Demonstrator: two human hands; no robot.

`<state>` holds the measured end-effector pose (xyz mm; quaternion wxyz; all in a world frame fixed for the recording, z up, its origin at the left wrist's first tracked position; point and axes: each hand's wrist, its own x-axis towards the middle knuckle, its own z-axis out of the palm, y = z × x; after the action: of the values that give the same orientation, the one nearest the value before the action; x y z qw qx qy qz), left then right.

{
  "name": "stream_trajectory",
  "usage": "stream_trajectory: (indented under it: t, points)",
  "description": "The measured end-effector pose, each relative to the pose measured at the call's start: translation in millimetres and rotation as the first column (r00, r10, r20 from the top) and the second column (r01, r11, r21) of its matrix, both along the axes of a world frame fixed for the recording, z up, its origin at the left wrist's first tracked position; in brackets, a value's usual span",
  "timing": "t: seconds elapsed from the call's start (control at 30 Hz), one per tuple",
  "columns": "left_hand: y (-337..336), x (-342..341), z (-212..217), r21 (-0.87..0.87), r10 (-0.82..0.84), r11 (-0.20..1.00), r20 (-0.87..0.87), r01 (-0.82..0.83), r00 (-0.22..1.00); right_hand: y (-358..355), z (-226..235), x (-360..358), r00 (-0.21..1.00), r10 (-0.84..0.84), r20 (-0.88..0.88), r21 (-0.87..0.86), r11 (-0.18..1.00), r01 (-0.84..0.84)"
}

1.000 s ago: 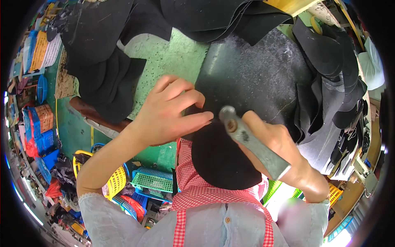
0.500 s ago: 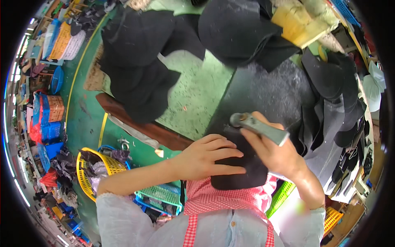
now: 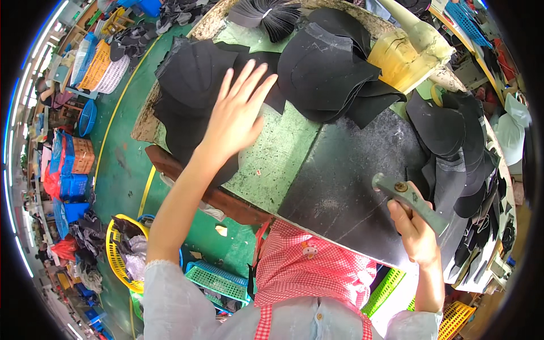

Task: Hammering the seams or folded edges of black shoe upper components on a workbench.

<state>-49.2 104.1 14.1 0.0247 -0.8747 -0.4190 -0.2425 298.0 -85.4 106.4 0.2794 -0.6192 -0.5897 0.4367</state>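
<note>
Head view, looking down on a cluttered workbench: your left hand is stretched out flat with its fingers spread wide, palm down over a stack of black cut pieces at the far left of the green tabletop. The fingertips reach onto the dark material, while the heel of the hand sits at the pile's near edge (whether the palm actually presses down cannot be told). Your right hand is closed in a fist around the handle of a grey metal hammer, its head pointing left and hanging just above the right edge of a dark rubber-like mat that covers the near right part of the bench; the fingers wrap the handle from below, with the head well clear of them. A second heap of black pieces lies at the far side of the table, between the two hands and beyond them, next to a yellow block. More dark pieces are stacked at the right, just behind the hammer. A red checked cloth hangs at your chest, and a yellow basket stands on the green floor to your left.
</note>
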Motion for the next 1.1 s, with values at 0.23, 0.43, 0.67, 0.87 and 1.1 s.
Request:
stream_trajectory:
  t: [0.23,0.43,0.67,0.87,1.1]
  points:
    - [-66,50,33,0.009,-0.269,0.963,0.136,0.270,0.954,-27,7,25,0.986,-0.160,-0.034,-0.053,0.986,0.158]
    - [-183,87,27,-0.563,-0.431,0.648,0.285,0.513,0.856,-22,5,12,0.987,0.122,0.100,-0.104,0.988,-0.112]
    - [-146,68,-7,-0.366,-0.413,0.742,0.412,0.562,0.812,-27,-32,-8,0.927,0.325,0.189,-0.031,0.945,-0.326]
    - [-126,95,-3,-0.392,-0.382,0.808,0.221,0.440,0.898,-30,-34,-10,0.925,0.306,0.225,-0.023,0.951,-0.309]
    - [-108,102,-16,-0.294,-0.417,0.800,0.353,0.522,0.838,-33,-36,-7,0.948,0.273,0.161,-0.057,0.962,-0.267]
